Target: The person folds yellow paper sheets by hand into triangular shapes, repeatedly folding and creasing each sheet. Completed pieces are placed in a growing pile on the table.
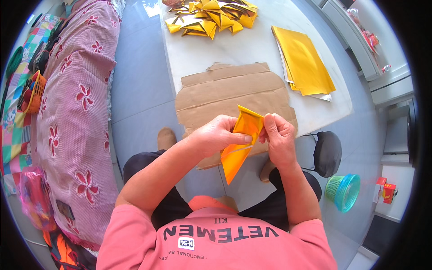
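Note:
A partly folded sheet of gold foil paper (241,148) is held between my two hands, above the near edge of a cardboard sheet (233,91). My left hand (226,133) grips its left side, the thumb lying across the paper. At the upper right corner, my right hand (278,135) pinches the paper between thumb and fingers. One long pointed end hangs down toward me, and a pale edge line crosses the fold. Some right-hand fingers are hidden behind the paper.
Many folded gold paper pieces (216,17) lie heaped at the table's far end. A stack of flat gold sheets (303,60) rests at the right on the white table (266,50). A black stool (327,153) and a green wastebasket (342,192) stand right; a pink-covered sofa (81,125) runs along the left.

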A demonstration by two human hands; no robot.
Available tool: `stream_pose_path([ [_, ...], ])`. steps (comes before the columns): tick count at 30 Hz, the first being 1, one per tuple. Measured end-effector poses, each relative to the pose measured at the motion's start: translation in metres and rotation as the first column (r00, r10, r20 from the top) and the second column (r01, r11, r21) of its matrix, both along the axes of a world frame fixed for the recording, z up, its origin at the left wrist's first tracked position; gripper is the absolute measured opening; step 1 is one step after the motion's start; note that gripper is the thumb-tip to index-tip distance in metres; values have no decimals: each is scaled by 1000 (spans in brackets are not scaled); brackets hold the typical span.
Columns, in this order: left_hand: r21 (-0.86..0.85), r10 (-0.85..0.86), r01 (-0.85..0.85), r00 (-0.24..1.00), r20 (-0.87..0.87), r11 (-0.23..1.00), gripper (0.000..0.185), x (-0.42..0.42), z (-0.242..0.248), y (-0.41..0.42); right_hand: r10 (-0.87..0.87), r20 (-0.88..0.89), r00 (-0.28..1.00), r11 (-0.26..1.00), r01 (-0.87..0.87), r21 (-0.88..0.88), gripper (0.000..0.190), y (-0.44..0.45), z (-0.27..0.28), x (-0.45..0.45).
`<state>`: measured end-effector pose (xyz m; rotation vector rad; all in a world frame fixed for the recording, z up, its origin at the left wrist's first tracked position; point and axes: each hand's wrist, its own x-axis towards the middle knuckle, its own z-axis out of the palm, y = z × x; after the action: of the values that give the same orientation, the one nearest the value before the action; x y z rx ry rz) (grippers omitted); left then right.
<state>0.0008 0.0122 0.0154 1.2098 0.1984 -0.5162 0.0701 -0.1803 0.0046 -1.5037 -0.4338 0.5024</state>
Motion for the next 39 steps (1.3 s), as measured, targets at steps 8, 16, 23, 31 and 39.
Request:
stream_pose_path([
  [8,-355,48,-98,988,-147,930,25,-2,-12,2,-14,-171,985,988,39,146,44,-1,3,0],
  [16,-315,42,-85,989,-143,945,28,-1,-8,-1,10,-27,1000,997,-8,76,35,-2,6,0],
  [23,-86,12,-12,1000,-3,996,28,-2,-7,-2,-17,-17,1000,999,16,-45,26,2,8,-3],
  [31,76,-19,18,1000,13,997,26,0,-1,1,-67,-35,997,997,65,-38,27,5,5,-4],
  [39,-115,53,-75,982,-182,991,27,0,-5,0,-96,18,995,994,97,-46,31,7,-3,-4],
])
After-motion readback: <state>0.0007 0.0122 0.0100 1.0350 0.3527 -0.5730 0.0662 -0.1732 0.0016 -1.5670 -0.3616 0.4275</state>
